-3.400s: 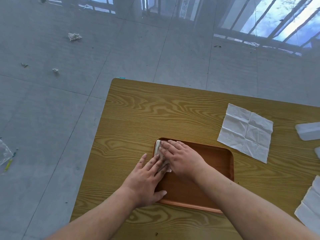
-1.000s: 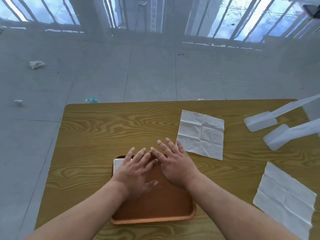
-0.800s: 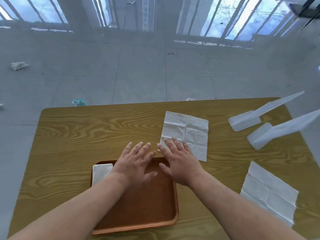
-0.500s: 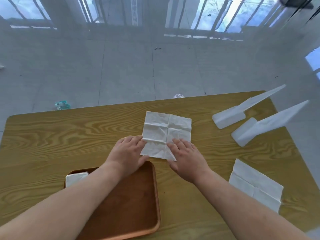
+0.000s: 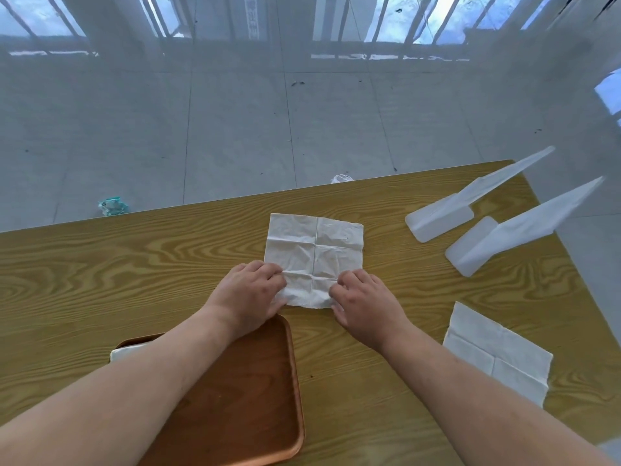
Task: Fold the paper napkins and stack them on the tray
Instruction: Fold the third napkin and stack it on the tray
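Both hands are pinching the near corners of the open napkin (image 5: 314,253) at twelve o'clock of the tray (image 5: 255,391), left hand (image 5: 250,294) and right hand (image 5: 364,302) apart, one folded napkin (image 5: 129,352) lying in the tray, another unfolded napkin (image 5: 497,353) waiting at four o'clock

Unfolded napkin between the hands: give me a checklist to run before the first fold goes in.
1. Unfolded napkin lies flat on the table: ok.
2. Left hand has a grip on the near left corner: ok.
3. Right hand has a grip on the near right corner: ok.
4. Far half of the napkin clear of other things: ok.
5. Tray has bare room for the next piece beside the folded napkin: ok.
6. Whether the fingers pinch the edge or only press it: cannot tell.
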The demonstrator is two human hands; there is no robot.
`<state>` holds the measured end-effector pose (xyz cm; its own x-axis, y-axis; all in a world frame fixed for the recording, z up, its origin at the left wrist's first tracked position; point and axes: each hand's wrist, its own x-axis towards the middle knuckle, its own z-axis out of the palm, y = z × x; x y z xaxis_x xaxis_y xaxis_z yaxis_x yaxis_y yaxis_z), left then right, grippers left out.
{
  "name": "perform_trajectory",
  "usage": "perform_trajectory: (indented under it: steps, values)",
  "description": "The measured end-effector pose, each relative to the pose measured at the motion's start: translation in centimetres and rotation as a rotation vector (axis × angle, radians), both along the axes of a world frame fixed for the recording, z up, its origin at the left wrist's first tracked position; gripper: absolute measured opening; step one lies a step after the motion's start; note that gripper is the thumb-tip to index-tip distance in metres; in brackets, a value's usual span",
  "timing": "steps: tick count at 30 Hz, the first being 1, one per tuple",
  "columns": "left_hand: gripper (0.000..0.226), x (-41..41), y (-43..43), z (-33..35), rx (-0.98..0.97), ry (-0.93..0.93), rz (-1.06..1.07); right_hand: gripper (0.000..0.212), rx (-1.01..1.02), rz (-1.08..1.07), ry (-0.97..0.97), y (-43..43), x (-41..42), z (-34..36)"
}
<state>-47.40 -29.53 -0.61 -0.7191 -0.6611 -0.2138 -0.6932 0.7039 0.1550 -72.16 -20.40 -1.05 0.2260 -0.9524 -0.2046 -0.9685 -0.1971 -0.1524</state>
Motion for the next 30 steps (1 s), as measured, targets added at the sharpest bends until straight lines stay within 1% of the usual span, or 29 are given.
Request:
perform_trajectory:
  steps: [3,8,13,15,18,23,25,27,30]
  values:
    - [0.045,0.0,0.1,0.0,0.010,0.002,0.010,0.016,-0.029,-0.015,-0.010,-0.3,0.2,0.0]
    - [0.051,0.1,0.3,-0.2,0.013,0.017,0.030,0.012,-0.044,-0.057,-0.031,-0.3,0.6,0.1]
    - [0.069,0.1,0.8,0.0,0.006,0.013,0.026,0.013,-0.054,-0.102,-0.116,0.0,0.8,0.5]
    - [0.071,0.1,0.8,0.2,0.017,0.014,0.023,0.013,-0.045,-0.102,-0.149,0.2,0.9,0.8]
    - [0.066,-0.2,0.8,0.4,0.033,0.006,0.017,0.013,-0.038,-0.101,-0.184,0.2,1.0,1.1]
    - [0.034,-0.5,0.6,0.7,0.028,0.009,0.017,0.012,-0.031,-0.106,-0.201,0.4,0.8,1.5]
    - [0.026,-0.6,0.6,0.9,0.032,0.000,0.028,0.011,-0.030,-0.109,-0.196,0.5,0.6,1.5]
    - [0.023,-0.6,0.7,1.0,0.030,0.002,0.033,0.011,-0.024,-0.115,-0.186,0.7,0.4,1.3]
    - [0.028,-0.6,0.9,1.0,0.020,0.004,0.079,0.013,-0.007,-0.115,-0.164,1.1,0.1,1.1]
